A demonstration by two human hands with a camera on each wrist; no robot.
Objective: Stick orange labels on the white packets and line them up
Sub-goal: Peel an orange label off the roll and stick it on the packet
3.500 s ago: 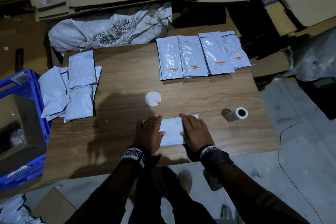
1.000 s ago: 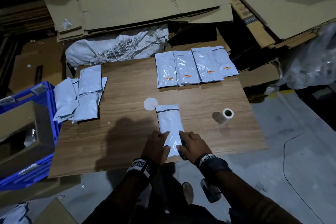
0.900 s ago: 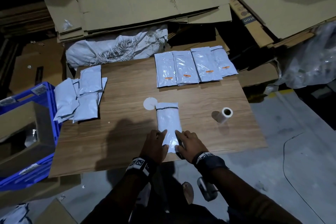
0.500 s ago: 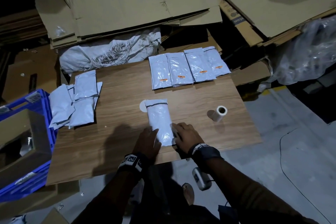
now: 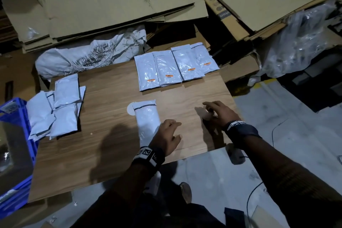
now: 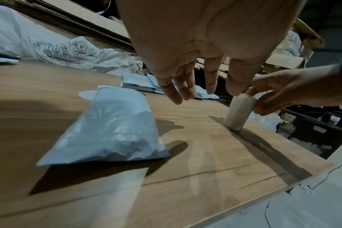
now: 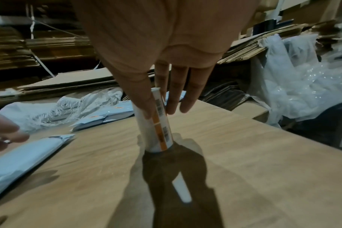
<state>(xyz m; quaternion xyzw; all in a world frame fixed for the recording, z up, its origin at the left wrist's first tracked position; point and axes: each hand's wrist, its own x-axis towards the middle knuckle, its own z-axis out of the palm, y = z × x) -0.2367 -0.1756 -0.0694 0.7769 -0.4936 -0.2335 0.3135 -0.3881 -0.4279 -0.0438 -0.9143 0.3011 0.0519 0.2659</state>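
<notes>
An unlabelled white packet (image 5: 147, 118) (image 6: 111, 128) lies lengthwise at the middle of the wooden table (image 5: 103, 150). My left hand (image 5: 178, 129) (image 6: 201, 92) hovers just right of the packet's near end, fingers relaxed, holding nothing. My right hand (image 5: 209, 111) (image 7: 158, 111) is further right and grips the roll of orange labels (image 7: 156, 121) (image 6: 238, 112) between thumb and fingers. The roll stands on end on the table and is mostly hidden under the hand in the head view. Several labelled packets (image 5: 175, 66) lie side by side at the table's far edge.
A loose pile of unlabelled packets (image 5: 55, 105) sits at the table's left. A white paper disc (image 5: 130, 111) peeks out beside the packet's top. A blue crate (image 5: 14, 153) stands left of the table; a woven sack (image 5: 88, 57), flattened cardboard (image 5: 111, 2) and crumpled plastic wrap (image 5: 299, 42) lie behind.
The packet was turned lengthwise. Both hands have left it: the right hand moved right and took hold of the label roll, and the left hand lifted off and drifted right.
</notes>
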